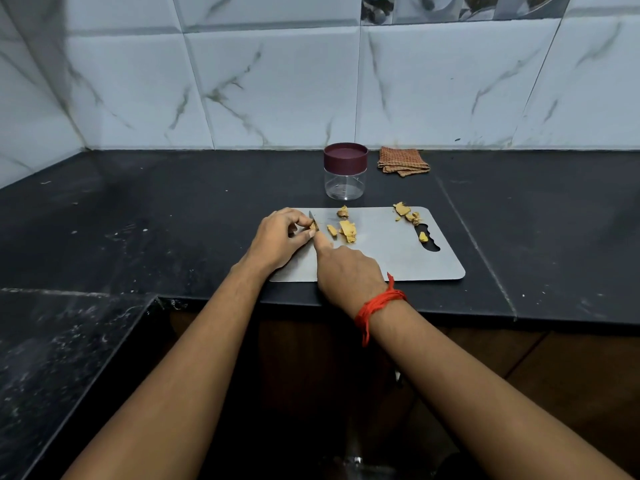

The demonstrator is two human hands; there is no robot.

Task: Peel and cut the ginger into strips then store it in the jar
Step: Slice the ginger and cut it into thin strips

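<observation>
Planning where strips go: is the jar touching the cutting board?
Apart. Head view shows a strip of dark counter between the jar base and the cutting board far edge.

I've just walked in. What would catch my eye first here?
At the left end of a grey cutting board, the left hand pinches a bit of ginger while the right hand, red thread round its wrist, holds a knife to it. Yellow ginger pieces lie scattered on the board; behind it stands a clear jar with its maroon lid on.
</observation>
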